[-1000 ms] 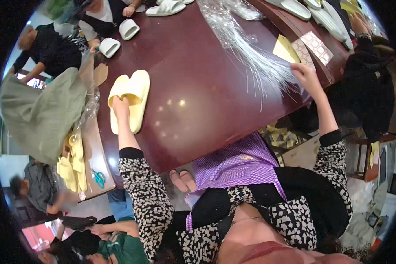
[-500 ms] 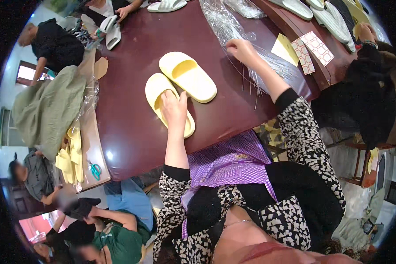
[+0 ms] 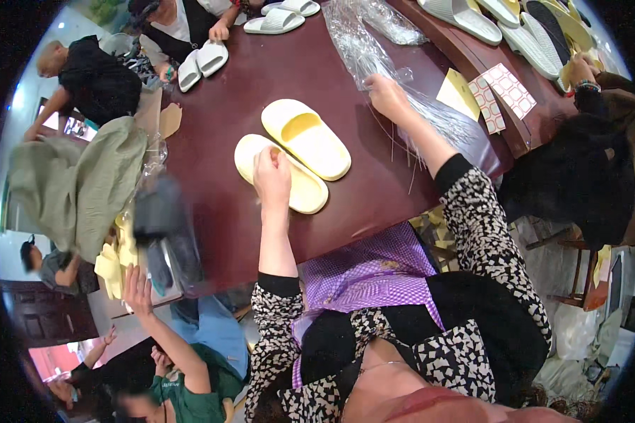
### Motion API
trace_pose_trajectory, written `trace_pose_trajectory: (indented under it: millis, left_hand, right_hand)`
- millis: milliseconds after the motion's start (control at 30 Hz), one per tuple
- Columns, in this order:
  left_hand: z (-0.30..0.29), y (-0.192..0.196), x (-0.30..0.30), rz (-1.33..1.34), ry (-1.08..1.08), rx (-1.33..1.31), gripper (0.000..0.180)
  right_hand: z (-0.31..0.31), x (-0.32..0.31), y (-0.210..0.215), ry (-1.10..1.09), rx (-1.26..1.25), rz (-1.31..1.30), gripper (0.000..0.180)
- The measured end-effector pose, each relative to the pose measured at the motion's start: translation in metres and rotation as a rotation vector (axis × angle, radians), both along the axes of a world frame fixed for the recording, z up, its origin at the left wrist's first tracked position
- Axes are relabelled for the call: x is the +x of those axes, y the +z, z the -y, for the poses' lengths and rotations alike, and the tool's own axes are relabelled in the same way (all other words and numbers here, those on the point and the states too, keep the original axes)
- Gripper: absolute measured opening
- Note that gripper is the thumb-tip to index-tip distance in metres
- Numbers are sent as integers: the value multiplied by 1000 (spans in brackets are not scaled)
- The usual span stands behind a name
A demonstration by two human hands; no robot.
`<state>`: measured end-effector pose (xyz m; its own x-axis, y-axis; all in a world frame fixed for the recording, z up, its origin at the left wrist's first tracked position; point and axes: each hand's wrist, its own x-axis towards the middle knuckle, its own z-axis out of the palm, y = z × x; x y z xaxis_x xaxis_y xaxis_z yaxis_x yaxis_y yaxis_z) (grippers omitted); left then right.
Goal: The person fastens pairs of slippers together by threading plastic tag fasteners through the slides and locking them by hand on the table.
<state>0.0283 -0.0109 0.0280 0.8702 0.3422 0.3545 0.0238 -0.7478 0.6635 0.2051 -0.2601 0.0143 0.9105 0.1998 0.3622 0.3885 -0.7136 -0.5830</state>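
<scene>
Two pale yellow slide slippers lie side by side on the dark red table (image 3: 212, 240), slanting down to the right. My left hand (image 3: 271, 176) is closed over the middle of the left slipper (image 3: 307, 192); whatever its curled fingers grip is hidden. Touching it on the right is the other slipper (image 3: 324, 151). Farther right, my right hand (image 3: 389, 97) pinches at the edge of a bundle of thin clear plastic strands (image 3: 441, 109). Some loose strands hang below that hand.
Beyond the strands are a yellow card (image 3: 458, 93) and red-patterned cards (image 3: 509, 90). Light grey slippers (image 3: 274, 21) lie at the far edge. A co-worker's hand (image 3: 220, 31) is by white slippers (image 3: 203, 65). At left, another person's hand (image 3: 138, 289) reaches up near yellow slippers (image 3: 109, 264).
The left slipper has turned to lie parallel with the other. My left hand has drawn its fingers out of the slipper's opening and curled them. A dark blurred object has appeared at the left table edge.
</scene>
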Motion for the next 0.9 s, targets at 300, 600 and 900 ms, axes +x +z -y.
trace_pose_trajectory:
  millis: [300, 600, 900]
  left_hand:
    - [35, 3, 17, 105, -116, 627, 31]
    - [32, -6, 37, -96, -94, 774, 29]
    - [42, -6, 6, -355, -56, 298, 26]
  right_hand:
    - [37, -21, 14, 91, 91, -40, 26]
    - [34, -35, 48, 257, 381, -74, 20]
    - [50, -29, 51, 353, 720, 186, 20]
